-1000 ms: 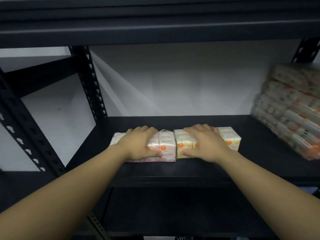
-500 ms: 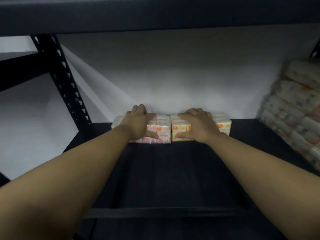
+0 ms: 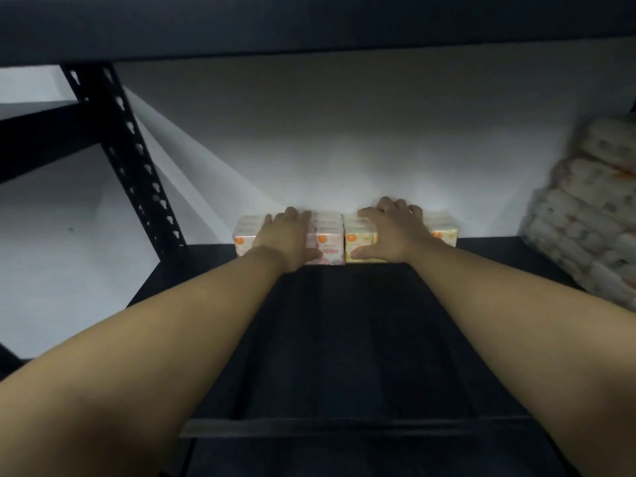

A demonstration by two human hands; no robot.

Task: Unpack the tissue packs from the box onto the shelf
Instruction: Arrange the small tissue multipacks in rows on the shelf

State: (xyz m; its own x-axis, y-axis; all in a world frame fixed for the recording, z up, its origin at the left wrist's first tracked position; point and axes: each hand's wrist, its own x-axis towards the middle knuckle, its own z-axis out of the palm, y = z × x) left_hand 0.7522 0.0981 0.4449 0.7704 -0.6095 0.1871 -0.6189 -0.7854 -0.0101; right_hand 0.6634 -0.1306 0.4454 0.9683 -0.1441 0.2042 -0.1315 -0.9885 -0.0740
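Two tissue packs lie side by side at the back of the black shelf (image 3: 361,339), touching the white wall. My left hand (image 3: 287,241) grips the pink tissue pack (image 3: 329,244), fingers over its top and thumb on its front face. My right hand (image 3: 395,235) grips the yellow tissue pack (image 3: 358,241) the same way, covering most of it; the pack's right end (image 3: 445,235) shows beyond the hand. Both arms are stretched far into the shelf. The box is out of view.
A blurred stack of wrapped tissue packs (image 3: 585,215) leans at the shelf's right end. A perforated black upright (image 3: 127,160) stands at the left. The upper shelf board (image 3: 309,25) hangs low overhead. The shelf's front lip (image 3: 344,426) runs below my forearms.
Both hands have pushed the two packs from the shelf's front edge back to the wall. My head has moved in closer under the upper board.
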